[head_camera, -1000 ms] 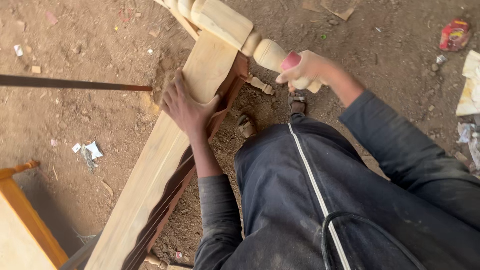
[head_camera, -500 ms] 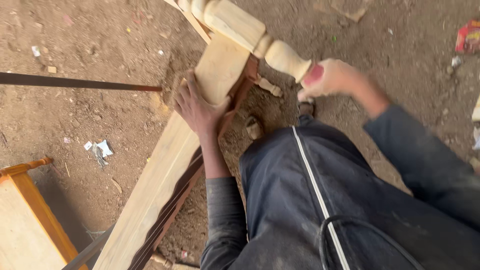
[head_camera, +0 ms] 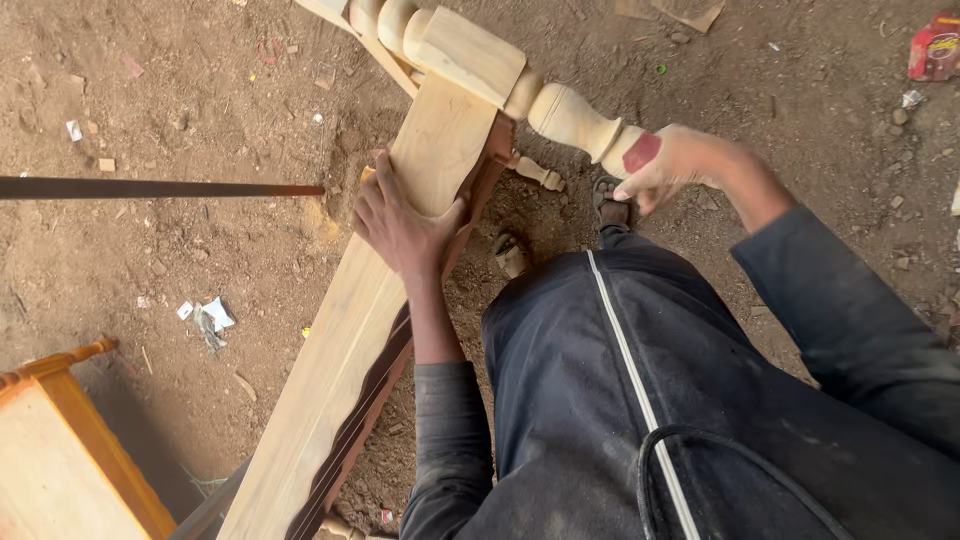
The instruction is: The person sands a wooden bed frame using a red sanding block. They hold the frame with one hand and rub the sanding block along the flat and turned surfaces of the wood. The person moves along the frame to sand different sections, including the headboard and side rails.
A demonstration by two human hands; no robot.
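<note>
**At the turned post: one hand bracing the plank, one at the post's tip**

Under the head camera, the left hand [head_camera: 400, 225] lies flat on the pale wooden plank [head_camera: 330, 370], fingers [head_camera: 372, 190] spread along its far edge and thumb hooked over the near edge, so the plank sits directly beneath the palm and runs back toward the lower left. Just beyond the fingertips the plank meets the turned wooden post [head_camera: 500, 75], which crosses from the top of the frame down to the right.

The right hand [head_camera: 675, 160] is curled around the rounded lower end of that post; a small red piece [head_camera: 641, 152], probably sandpaper, is pinched between its fingers and the wood. How tightly the fingers close cannot be made out, as the back of the hand hides them.

Left of the left hand's fingertips, a thin dark metal bar [head_camera: 150, 187] runs level across the dirt ground [head_camera: 200, 80], its tip near the plank's edge.

Well beyond the right hand, at the upper right corner, lies a crumpled red wrapper [head_camera: 935, 45] with a small grey scrap below it. Below and left of the left hand, white paper scraps [head_camera: 207, 315] sit on the dirt, and an orange wooden furniture piece [head_camera: 70, 450] fills the lower left corner.
</note>
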